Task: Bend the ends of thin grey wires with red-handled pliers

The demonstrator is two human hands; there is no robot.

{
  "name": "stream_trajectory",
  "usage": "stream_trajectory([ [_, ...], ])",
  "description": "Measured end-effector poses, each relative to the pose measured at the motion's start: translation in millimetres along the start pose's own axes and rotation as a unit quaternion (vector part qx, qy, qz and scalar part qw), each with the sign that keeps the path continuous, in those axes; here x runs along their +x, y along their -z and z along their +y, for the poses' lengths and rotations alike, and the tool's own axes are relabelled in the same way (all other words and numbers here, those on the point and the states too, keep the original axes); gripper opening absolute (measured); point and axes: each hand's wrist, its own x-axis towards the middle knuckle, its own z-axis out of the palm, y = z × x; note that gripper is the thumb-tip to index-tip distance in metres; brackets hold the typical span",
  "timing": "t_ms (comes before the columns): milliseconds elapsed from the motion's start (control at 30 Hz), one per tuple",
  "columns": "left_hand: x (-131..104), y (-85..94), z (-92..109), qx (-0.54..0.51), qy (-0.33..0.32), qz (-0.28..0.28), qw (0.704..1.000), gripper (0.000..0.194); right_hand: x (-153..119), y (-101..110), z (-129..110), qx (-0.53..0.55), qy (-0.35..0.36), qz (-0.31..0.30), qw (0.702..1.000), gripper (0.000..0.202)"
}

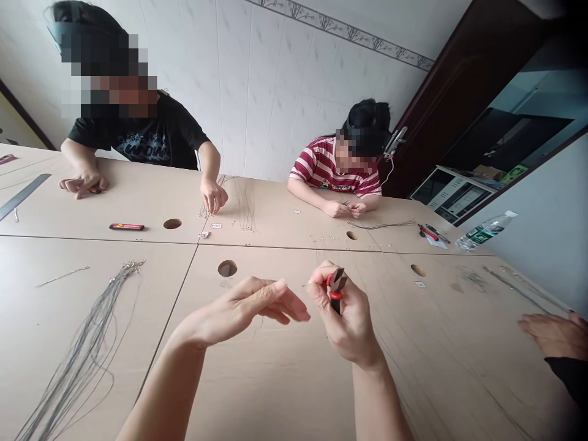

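Note:
My right hand [346,315] is closed around red-and-black pliers [337,291], whose metal jaws point up and stand apart. Its thumb and index finger also pinch something thin, too small to make out clearly. Just to the left, my left hand [257,306] hovers over the table with its fingers stretched toward the right hand; no object shows in it, and the two hands do not touch. A bundle of thin grey cords [98,312] with small metal ends lies on the table at the left.
Across the wooden table [275,392] sit two people [151,135] [337,165]. A red lighter [127,227], a metal ruler [22,195], other pliers [428,233] and a plastic bottle [487,231] lie on it. Another person's hand [555,334] rests at the right.

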Motion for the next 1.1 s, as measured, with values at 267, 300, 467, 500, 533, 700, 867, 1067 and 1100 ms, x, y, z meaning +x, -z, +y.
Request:
stream_trajectory([
  [267,5.9,1.1,-10.0,-0.015,0.079,-0.141,0.987,0.050,0.7,1.4,6.5,0.003,-0.007,0.037,0.999,0.018],
  [300,8.6,0.7,-13.1,-0.034,0.093,-0.151,0.983,0.047,1.0,1.5,7.5,0.003,-0.006,0.040,0.999,0.018],
  [467,21.0,-0.9,-24.0,-0.094,0.131,-0.188,0.969,0.037,3.2,0.2,10.6,0.002,0.006,0.047,0.999,0.019],
  [500,22.4,-1.6,-25.2,-0.097,0.128,-0.204,0.966,0.040,3.8,-0.6,11.3,0.003,0.007,0.048,0.999,0.019],
  [533,23.3,-2.4,-26.4,-0.101,0.122,-0.224,0.962,0.044,4.4,-1.6,12.3,0.007,0.006,0.048,0.999,0.020],
  [700,19.5,-6.2,-36.2,-0.128,0.053,-0.272,0.952,0.054,7.9,-7.4,22.6,0.013,-0.023,0.065,0.998,0.020],
  [867,5.8,-3.2,-35.7,-0.304,-0.121,-0.143,0.934,0.051,10.4,-15.9,31.0,0.019,-0.046,0.065,0.997,0.019],
  [1067,8.7,1.6,-5.8,-0.375,-0.300,0.276,0.832,0.039,7.5,-27.3,28.8,0.000,-0.030,0.034,0.999,0.015],
  [1100,11.6,1.6,-3.8,-0.361,-0.308,0.303,0.826,0.040,6.7,-28.5,27.9,-0.002,-0.028,0.026,0.999,0.016],
])
